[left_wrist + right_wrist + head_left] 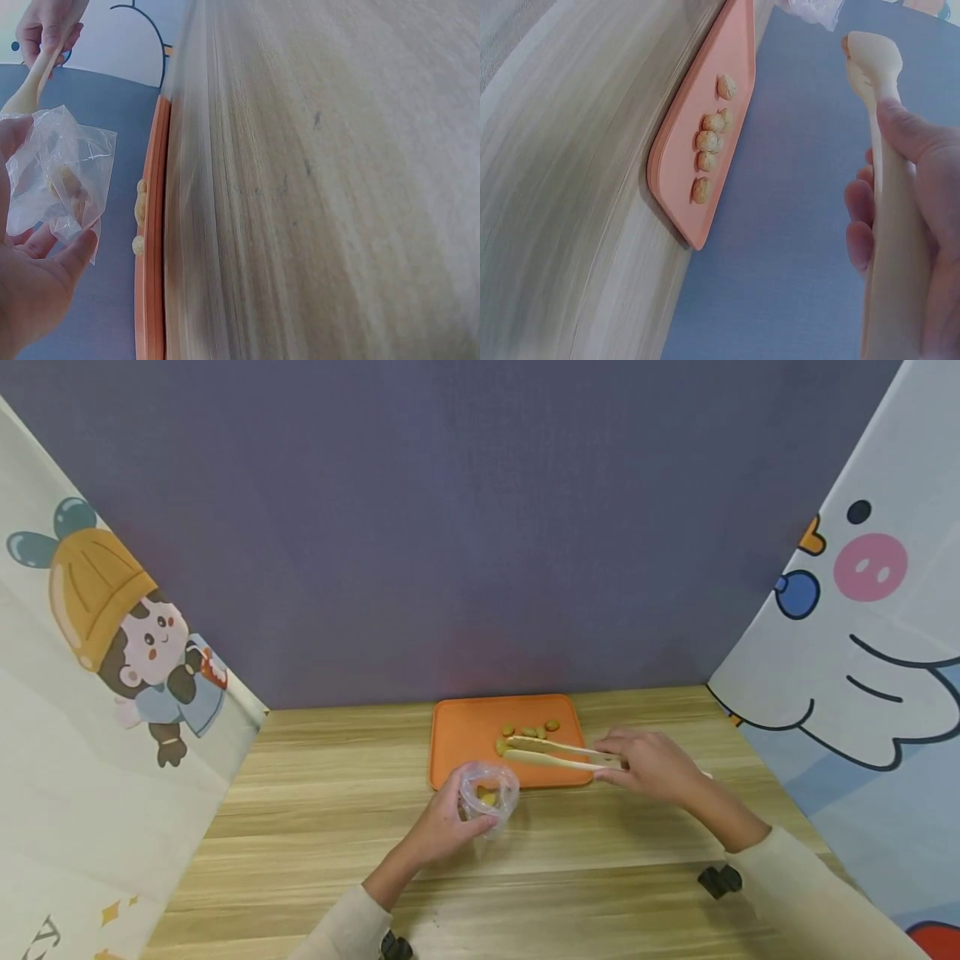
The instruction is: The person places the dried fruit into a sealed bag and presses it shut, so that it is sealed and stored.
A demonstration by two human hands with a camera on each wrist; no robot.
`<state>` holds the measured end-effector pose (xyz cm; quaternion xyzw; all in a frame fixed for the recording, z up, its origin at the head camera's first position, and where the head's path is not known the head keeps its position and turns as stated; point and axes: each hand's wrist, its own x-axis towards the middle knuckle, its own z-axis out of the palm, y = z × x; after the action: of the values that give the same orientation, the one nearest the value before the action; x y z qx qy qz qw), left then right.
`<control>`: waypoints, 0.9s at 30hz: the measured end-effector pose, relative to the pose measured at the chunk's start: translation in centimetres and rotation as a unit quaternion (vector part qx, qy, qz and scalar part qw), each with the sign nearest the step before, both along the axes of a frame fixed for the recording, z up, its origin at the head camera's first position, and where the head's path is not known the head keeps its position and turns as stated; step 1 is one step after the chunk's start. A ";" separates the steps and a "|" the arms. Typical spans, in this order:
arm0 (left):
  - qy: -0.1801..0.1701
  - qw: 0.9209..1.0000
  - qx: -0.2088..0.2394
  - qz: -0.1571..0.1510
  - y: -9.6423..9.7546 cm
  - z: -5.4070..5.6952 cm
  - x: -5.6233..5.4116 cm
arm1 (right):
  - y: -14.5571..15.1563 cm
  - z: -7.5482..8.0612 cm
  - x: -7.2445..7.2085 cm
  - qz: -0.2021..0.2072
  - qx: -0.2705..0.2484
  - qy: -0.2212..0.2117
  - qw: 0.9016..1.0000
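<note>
My left hand holds a clear plastic bag by its side, its mouth facing up. A few tan pieces that look like nuts in their shells lie inside. My right hand grips cream-coloured tongs, pointing left over the orange tray. At the tongs' tips, a brownish nut-like piece shows between the ends. Several similar nuts lie on the tray, most of them grouped together. The bag stands just in front of the tray's near left edge.
The tray rests on a wood-grain table against a grey-blue back panel. Panels with cartoon prints stand at the left and right. Black pieces show at both sleeves.
</note>
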<state>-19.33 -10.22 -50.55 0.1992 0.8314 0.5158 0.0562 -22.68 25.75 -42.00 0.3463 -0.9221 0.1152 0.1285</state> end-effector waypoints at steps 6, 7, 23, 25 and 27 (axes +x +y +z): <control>0.002 1.000 0.002 -0.003 0.0 -0.1 0.0 | -0.2 -0.1 0.4 0.025 -0.016 0.004 1.000; 0.002 1.000 0.002 -0.004 0.0 -0.1 0.0 | -0.2 -0.1 0.4 0.028 -0.017 0.006 0.999; 0.005 1.000 0.001 -0.008 0.0 0.0 0.0 | -0.9 -0.4 0.9 0.054 -0.029 0.011 0.998; 0.004 1.000 0.001 -0.009 0.0 0.0 0.0 | -1.0 -0.4 0.9 0.059 -0.031 0.011 0.998; 0.003 1.000 0.000 -0.008 0.0 0.0 -0.1 | -1.0 -0.5 0.9 0.063 -0.030 0.010 0.998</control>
<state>-19.39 -10.22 -50.59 0.2076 0.8298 0.5148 0.0578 -21.76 24.76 -42.46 0.4004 -0.8935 0.1470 0.1401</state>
